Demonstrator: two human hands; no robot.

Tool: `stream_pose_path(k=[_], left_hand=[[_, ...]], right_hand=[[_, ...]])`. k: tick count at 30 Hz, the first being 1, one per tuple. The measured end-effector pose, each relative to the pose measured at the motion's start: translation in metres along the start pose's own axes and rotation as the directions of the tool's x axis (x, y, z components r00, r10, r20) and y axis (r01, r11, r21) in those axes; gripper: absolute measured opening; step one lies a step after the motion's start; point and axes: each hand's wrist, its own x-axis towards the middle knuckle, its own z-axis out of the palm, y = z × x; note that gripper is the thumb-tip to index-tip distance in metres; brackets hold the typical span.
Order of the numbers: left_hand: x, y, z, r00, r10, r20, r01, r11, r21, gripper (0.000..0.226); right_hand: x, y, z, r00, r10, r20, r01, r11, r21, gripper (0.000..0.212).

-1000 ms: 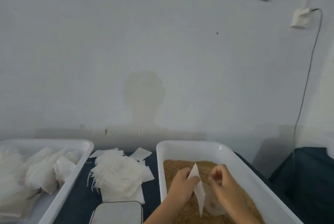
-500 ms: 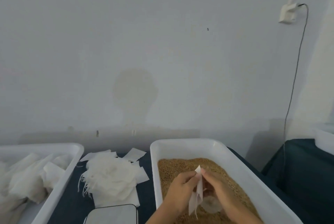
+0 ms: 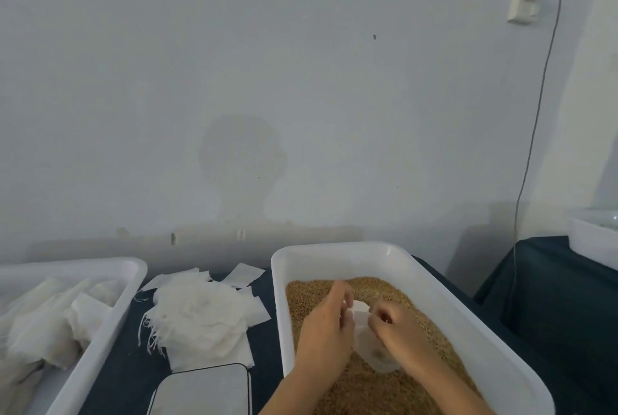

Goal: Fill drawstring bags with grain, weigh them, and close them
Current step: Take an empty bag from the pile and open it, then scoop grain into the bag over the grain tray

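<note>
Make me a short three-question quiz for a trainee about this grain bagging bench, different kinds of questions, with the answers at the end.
1. True or false: both hands are over the tray of grain.
2. Multiple choice: the loose pile of empty bags lies
A. inside the grain tray
B. on the dark cloth between the two white trays
C. on the scale
3. Fill in: the left hand and right hand together hold one small white ____.

Key
1. True.
2. B; the scale sits nearer the camera than the pile, and the left tray holds other white bags.
3. Bag.
</note>
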Motion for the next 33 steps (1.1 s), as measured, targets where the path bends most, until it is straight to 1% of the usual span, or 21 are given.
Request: stream_pose_path(k=[3, 6, 8, 10, 11, 12, 13, 14, 15, 16, 17, 19, 20, 21, 23, 24, 26, 28, 31, 32, 33], left_hand=[[-0.003, 0.000, 0.002, 0.997, 0.074, 0.030, -0.078, 0.981, 0.179, 0.019], [-0.004, 0.000, 0.006, 0.996, 0.067, 0.051, -0.077, 0.967, 0.242, 0.021], [-0.004, 0.002, 0.005, 0.993, 0.068, 0.094, -0.092, 0.955, 0.280, 0.031], [-0.004, 0.002, 0.005, 0.991, 0.089, 0.100, -0.117, 0.940, 0.320, 0.028], [-0.004, 0.003, 0.004, 0.992, 0.093, 0.091, -0.118, 0.937, 0.329, 0.021], [-0.005, 0.004, 0.003, 0.993, 0.098, 0.067, -0.115, 0.937, 0.330, 0.016], [-0.005, 0.006, 0.002, 0.993, 0.116, 0.037, -0.122, 0.930, 0.347, 0.010], [-0.005, 0.007, 0.000, 0.990, 0.141, 0.023, -0.139, 0.917, 0.373, 0.004], [-0.005, 0.008, -0.002, 0.987, 0.160, 0.006, -0.151, 0.916, 0.373, 0.007], [-0.006, 0.009, -0.003, 0.982, 0.191, -0.007, -0.175, 0.914, 0.366, 0.011], [-0.006, 0.009, -0.002, 0.976, 0.218, -0.001, -0.202, 0.908, 0.366, 0.010], [-0.006, 0.006, 0.000, 0.976, 0.214, 0.032, -0.211, 0.908, 0.361, 0.007], [-0.005, 0.005, 0.000, 0.981, 0.187, 0.043, -0.190, 0.921, 0.341, 0.009], [-0.005, 0.003, 0.000, 0.986, 0.161, 0.033, -0.163, 0.932, 0.324, 0.008], [-0.003, 0.001, -0.001, 0.994, 0.108, -0.008, -0.101, 0.951, 0.292, 0.003], [-0.002, 0.002, -0.002, 0.997, 0.072, -0.033, -0.060, 0.962, 0.265, 0.006], [0.002, 0.001, -0.006, 0.998, -0.003, -0.066, 0.017, 0.978, 0.209, 0.007], [0.008, -0.005, -0.012, 0.994, -0.066, -0.088, 0.081, 0.979, 0.185, 0.003], [0.012, -0.018, -0.016, 0.994, -0.078, -0.074, 0.093, 0.971, 0.219, 0.010], [0.012, -0.021, -0.017, 0.996, -0.063, -0.069, 0.078, 0.969, 0.233, 0.013], [0.011, -0.023, -0.017, 0.997, -0.046, -0.060, 0.059, 0.966, 0.250, 0.015]], right_hand=[[0.001, -0.002, -0.003, 0.999, 0.023, 0.032, -0.026, 0.994, 0.105, 0.035], [0.001, -0.003, -0.008, 0.995, 0.078, 0.060, -0.091, 0.958, 0.271, 0.039], [-0.001, -0.004, -0.010, 0.991, 0.124, 0.054, -0.135, 0.943, 0.305, 0.036], [-0.004, -0.005, -0.010, 0.987, 0.161, 0.012, -0.156, 0.934, 0.321, 0.035], [-0.006, -0.004, -0.011, 0.987, 0.156, -0.029, -0.142, 0.953, 0.267, 0.039], [-0.007, -0.002, -0.013, 0.988, 0.142, -0.057, -0.133, 0.982, 0.135, 0.044], [-0.008, 0.001, -0.014, 0.989, 0.136, -0.062, -0.141, 0.987, -0.071, 0.046], [-0.008, 0.003, -0.015, 0.989, 0.140, -0.038, -0.145, 0.952, -0.270, 0.045], [-0.007, 0.006, -0.015, 0.984, 0.177, 0.009, -0.158, 0.902, -0.403, 0.042], [-0.007, 0.007, -0.014, 0.968, 0.244, 0.064, -0.190, 0.872, -0.451, 0.039], [-0.005, 0.010, -0.013, 0.942, 0.309, 0.131, -0.219, 0.861, -0.459, 0.046], [-0.004, 0.011, -0.010, 0.904, 0.375, 0.208, -0.249, 0.854, -0.456, 0.076], [-0.005, 0.012, -0.010, 0.911, 0.353, 0.215, -0.209, 0.842, -0.497, 0.079], [-0.006, 0.013, -0.011, 0.926, 0.313, 0.209, -0.151, 0.819, -0.554, 0.069], [-0.006, 0.015, -0.013, 0.960, 0.224, 0.169, -0.075, 0.784, -0.616, 0.030], [-0.006, 0.015, -0.015, 0.972, 0.187, 0.146, -0.059, 0.786, -0.616, 0.016], [-0.004, 0.010, -0.024, 0.986, 0.118, 0.116, -0.022, 0.787, -0.617, 0.012], [-0.003, -0.001, -0.039, 0.993, 0.048, 0.110, 0.034, 0.763, -0.645, 0.009], [0.001, -0.019, -0.069, 0.988, 0.027, 0.149, 0.100, 0.623, -0.776, 0.008], [0.003, -0.025, -0.077, 0.983, 0.042, 0.179, 0.125, 0.563, -0.817, 0.002], [0.004, -0.029, -0.083, 0.977, 0.061, 0.203, 0.144, 0.508, -0.849, 0.008]])
